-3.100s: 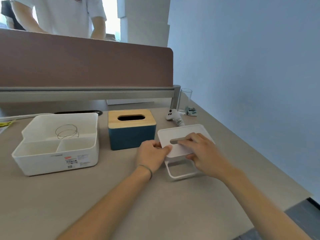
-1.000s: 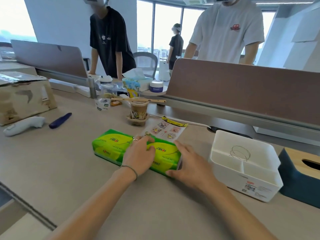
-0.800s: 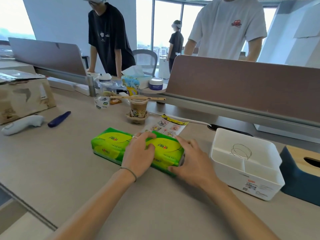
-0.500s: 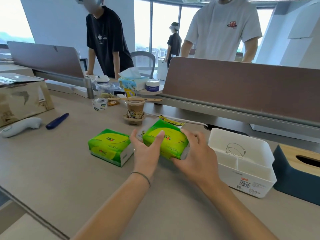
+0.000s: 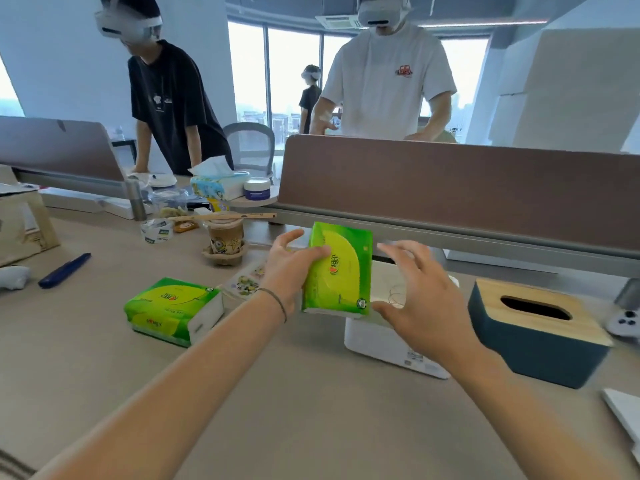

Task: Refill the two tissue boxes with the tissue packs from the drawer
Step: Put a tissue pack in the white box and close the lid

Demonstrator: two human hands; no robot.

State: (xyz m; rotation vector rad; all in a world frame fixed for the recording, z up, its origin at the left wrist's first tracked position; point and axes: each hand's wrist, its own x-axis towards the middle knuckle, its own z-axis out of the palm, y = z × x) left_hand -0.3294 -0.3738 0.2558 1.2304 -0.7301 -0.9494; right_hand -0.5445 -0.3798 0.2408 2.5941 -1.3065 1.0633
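Observation:
My left hand [image 5: 291, 268] grips a green tissue pack [image 5: 341, 268] by its left side and holds it upright above the desk. Beside the pack's right edge my right hand [image 5: 420, 296] is spread open and holds nothing. A second green tissue pack [image 5: 171, 306] lies flat on the desk to the left. The blue tissue box with a wooden slotted lid [image 5: 533, 327] stands at the right. A white lid edge [image 5: 627, 414] shows at the far right. The white tissue box itself is out of view.
A white divided organiser box [image 5: 388, 344] sits under my right hand. A paper cup with chopsticks [image 5: 225, 237], tape [image 5: 157, 230], a blue pen [image 5: 64, 270], a cardboard box [image 5: 24, 223] and a white controller [image 5: 623, 322] stand around. A brown divider [image 5: 450, 188] backs the desk; people stand behind it.
I turned from the white tissue box to the joined packs at the left. The packs came apart; my left hand lifted one upright, and my right hand let go of it.

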